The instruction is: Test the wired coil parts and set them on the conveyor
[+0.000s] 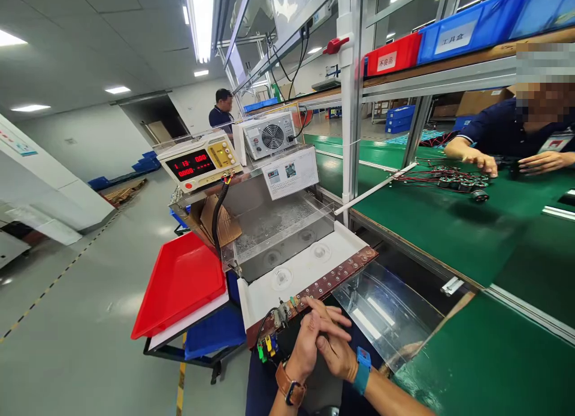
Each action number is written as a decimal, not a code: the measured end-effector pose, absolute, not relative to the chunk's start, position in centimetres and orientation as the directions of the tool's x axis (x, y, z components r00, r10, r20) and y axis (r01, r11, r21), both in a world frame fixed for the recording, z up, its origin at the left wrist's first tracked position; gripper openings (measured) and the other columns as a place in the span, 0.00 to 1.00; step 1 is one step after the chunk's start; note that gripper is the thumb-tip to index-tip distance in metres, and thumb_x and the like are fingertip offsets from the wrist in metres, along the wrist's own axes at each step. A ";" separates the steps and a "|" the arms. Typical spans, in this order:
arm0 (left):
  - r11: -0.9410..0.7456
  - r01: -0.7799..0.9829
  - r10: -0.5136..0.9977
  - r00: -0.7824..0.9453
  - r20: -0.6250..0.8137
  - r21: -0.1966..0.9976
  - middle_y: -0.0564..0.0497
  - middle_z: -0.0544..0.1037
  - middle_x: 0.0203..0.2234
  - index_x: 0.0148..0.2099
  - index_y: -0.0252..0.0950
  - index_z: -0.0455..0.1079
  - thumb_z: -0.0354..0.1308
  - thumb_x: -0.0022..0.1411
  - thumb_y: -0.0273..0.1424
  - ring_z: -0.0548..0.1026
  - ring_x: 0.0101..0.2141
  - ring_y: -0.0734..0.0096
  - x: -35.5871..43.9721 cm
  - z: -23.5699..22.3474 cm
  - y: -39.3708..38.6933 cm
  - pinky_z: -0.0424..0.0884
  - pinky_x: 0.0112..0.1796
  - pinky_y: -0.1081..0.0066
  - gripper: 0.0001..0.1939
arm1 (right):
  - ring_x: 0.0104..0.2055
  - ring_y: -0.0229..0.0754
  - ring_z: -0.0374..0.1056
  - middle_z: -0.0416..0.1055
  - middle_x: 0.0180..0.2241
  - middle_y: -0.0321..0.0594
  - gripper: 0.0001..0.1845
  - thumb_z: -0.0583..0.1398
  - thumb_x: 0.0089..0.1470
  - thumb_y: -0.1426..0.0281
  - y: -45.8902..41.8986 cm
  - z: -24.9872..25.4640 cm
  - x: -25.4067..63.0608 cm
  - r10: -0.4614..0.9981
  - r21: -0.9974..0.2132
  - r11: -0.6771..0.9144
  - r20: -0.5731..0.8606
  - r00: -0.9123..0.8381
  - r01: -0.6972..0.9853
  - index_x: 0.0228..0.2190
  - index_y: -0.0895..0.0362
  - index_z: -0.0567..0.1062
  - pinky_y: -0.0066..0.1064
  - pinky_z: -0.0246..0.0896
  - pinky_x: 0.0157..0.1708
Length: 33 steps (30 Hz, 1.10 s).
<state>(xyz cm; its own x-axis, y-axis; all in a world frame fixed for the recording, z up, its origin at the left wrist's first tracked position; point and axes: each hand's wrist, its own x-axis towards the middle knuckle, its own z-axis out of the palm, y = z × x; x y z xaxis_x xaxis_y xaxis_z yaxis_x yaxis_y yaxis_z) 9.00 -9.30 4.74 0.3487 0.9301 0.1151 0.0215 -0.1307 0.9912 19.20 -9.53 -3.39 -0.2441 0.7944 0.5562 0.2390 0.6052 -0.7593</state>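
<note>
My left hand [308,341], with a brown leather watch at the wrist, and my right hand [336,356], with a blue watch band, are pressed together just in front of a brown terminal strip [341,275]. The strip runs along the near edge of a white fixture [309,263] with round recesses. Left-hand fingers stretch across the right hand, whose fingertips are hidden. Whether anything small sits between the hands cannot be made out. Green and yellow clips [265,347] on black wires hang at the strip's left end, beside my left hand.
A power supply [197,161] with red digits stands behind the fixture, with a red tray [179,281] to its left and a clear plastic cover [386,311] to the right. On the green bench [449,230], a co-worker's hands [480,160] rest by wired parts. Another person stands far back.
</note>
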 end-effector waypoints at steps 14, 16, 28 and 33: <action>0.340 -0.468 0.927 0.313 -0.206 0.816 0.48 0.50 0.05 0.05 0.43 0.54 0.21 0.53 0.67 0.72 0.25 0.58 11.9 5.5 -8.4 0.71 0.38 0.57 0.44 | 0.57 0.63 0.60 0.61 0.59 0.46 0.46 0.54 0.51 0.51 -10.6 -1.9 18.9 0.786 -0.662 0.606 0.582 -0.209 0.440 0.67 0.49 0.48 0.53 0.58 0.53; 0.328 -0.493 0.938 0.273 -0.215 0.806 0.49 0.48 0.05 0.05 0.45 0.52 0.21 0.53 0.67 0.71 0.26 0.57 11.5 4.8 -8.7 0.70 0.41 0.54 0.42 | 0.55 0.64 0.63 0.62 0.59 0.44 0.45 0.56 0.48 0.52 -10.8 -1.7 18.9 0.781 -0.656 0.616 0.583 -0.226 0.435 0.66 0.47 0.52 0.52 0.60 0.51; 0.409 -0.469 0.912 0.237 -0.335 0.783 0.41 0.68 0.14 0.16 0.42 0.67 0.24 0.54 0.66 0.74 0.44 0.46 8.0 4.3 -12.3 0.68 0.50 0.45 0.43 | 0.54 0.57 0.67 0.68 0.56 0.48 0.40 0.59 0.48 0.52 -11.2 -1.5 18.9 0.669 -0.630 0.720 0.519 -0.533 0.291 0.62 0.49 0.63 0.45 0.64 0.49; 0.311 -0.153 0.945 0.156 -0.287 0.938 0.43 0.82 0.36 0.20 0.45 0.75 0.41 0.47 0.69 0.74 0.48 0.38 -0.8 0.3 -17.3 0.69 0.45 0.38 0.38 | 0.52 0.53 0.70 0.71 0.53 0.49 0.32 0.57 0.56 0.57 -11.5 -1.3 18.8 0.552 -0.582 0.792 0.555 -0.622 0.184 0.60 0.50 0.65 0.36 0.71 0.37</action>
